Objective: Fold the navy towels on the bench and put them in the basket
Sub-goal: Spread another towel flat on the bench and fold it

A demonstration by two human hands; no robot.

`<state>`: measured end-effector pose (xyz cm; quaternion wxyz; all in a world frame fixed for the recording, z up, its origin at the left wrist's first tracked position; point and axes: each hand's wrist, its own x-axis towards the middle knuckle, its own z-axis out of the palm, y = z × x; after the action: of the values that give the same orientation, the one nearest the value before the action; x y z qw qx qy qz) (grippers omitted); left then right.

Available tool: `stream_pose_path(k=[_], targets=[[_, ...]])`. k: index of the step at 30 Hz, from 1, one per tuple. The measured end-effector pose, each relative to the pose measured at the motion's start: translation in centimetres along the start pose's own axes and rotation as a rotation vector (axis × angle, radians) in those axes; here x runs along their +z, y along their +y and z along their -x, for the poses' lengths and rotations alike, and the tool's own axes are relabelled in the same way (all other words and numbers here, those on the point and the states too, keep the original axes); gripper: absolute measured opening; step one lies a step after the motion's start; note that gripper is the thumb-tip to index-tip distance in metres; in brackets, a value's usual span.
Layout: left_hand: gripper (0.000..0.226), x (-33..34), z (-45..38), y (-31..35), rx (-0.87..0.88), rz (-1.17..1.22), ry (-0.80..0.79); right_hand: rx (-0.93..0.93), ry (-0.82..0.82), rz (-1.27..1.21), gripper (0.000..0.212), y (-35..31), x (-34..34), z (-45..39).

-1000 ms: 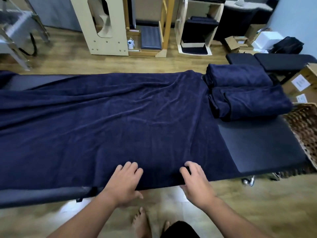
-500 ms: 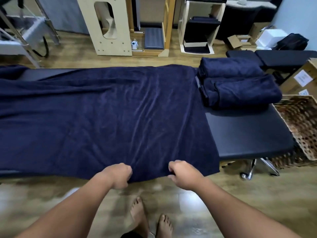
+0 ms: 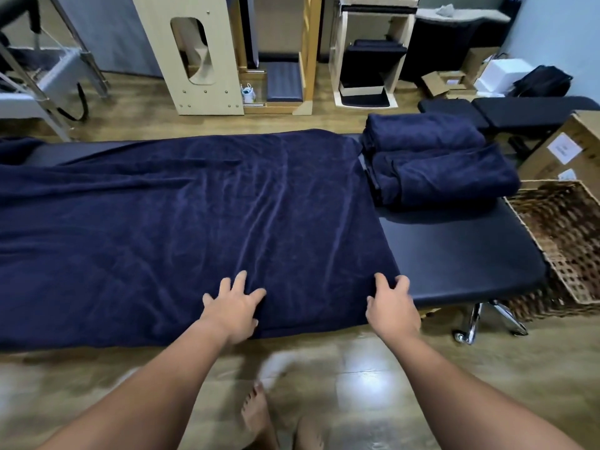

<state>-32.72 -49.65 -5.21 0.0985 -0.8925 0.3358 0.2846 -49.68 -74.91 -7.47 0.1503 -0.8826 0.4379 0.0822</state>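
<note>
The fingers [image 3: 242, 280] of the left hand [image 3: 232, 308] lay spread and flat on the spread towel [image 3: 194, 222], pressing its near edge against the tabletop [image 3: 461, 254]. The right hand [image 3: 391, 305] sat at the towel's near right corner, fingers curled over the hem as if pinching it, though the hold itself was partly hidden.

The towel was deep navy, plush, creased in long ripples, and covered most of the tabletop, its near edge draping over the side. It would likely handle soft and limp, with some weight for its size, sagging wherever it was unsupported; the corners and hem looked the best places to take it, one in each hand. Two folded towels [image 3: 435, 164] lay stacked at the far right of the tabletop. The wicker basket [image 3: 552, 190] stood on the floor just beyond the right end.
</note>
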Motion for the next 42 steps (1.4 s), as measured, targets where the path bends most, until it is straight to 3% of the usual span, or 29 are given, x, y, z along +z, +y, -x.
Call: stream_pose_path(k=[4,8,12,15,17,20,24,27,29,31,34,37,40,42], targets=[[0.069,-0.8,-1.1,0.4,-0.022,0.047,-0.106,0.066,-0.012,-0.016,0.029,0.3,-0.5,-0.9],[0.054,-1.7,-1.9,0.6,0.013,-0.035,-0.013,0.114,-0.042,0.089,0.020,-0.2,-1.9,-1.8],[0.056,-3.4,-4.1,0.5,0.011,-0.019,0.054,-0.215,0.035,0.117,0.033,-2.1,-2.0,-4.0],[0.068,-4.9,-6.4,0.6,0.019,0.042,0.023,-0.424,-0.111,0.043,0.056,-4.1,-1.8,-6.1],[0.078,-6.0,-8.3,0.3,0.001,0.126,-0.030,-0.406,-0.198,0.025,0.064,-5.2,-1.6,-7.7],[0.084,-7.8,-11.6,-0.2,-0.121,0.180,-0.068,-0.216,-0.223,0.110,0.066,-6.2,-1.8,-9.8],[0.085,-11.5,-16.2,0.0,-0.291,0.018,-0.096,-0.015,-0.292,0.285,0.071,-9.1,-2.7,-12.3],[0.070,-14.3,-19.8,-0.7,-0.196,-0.063,0.056,-0.019,-0.236,0.356,0.058,-11.9,-3.8,-14.4],[0.068,-15.9,-22.5,-1.9,-0.117,0.033,0.106,-0.067,-0.123,0.345,0.048,-13.2,-4.7,-16.3],[0.072,-17.1,-24.7,-3.2,-0.149,0.216,0.027,-0.133,-0.076,0.316,0.043,-14.2,-5.4,-18.0],[0.085,-18.1,-26.6,-5.4,-0.343,0.353,-0.075,-0.147,-0.145,0.268,0.043,-15.4,-5.5,-20.1],[0.096,-19.1,-27.4,-5.9,-0.454,0.237,-0.081,-0.139,-0.159,0.287,0.045,-16.3,-5.7,-22.1],[0.081,-20.7,-28.1,-5.0,-0.441,0.054,-0.090,-0.188,-0.109,0.250,0.035,-16.9,-6.5,-24.7],[0.072,-21.6,-28.8,-4.3,-0.354,-0.095,0.016,-0.221,-0.055,0.209,0.030,-17.2,-7.1,-26.9]])
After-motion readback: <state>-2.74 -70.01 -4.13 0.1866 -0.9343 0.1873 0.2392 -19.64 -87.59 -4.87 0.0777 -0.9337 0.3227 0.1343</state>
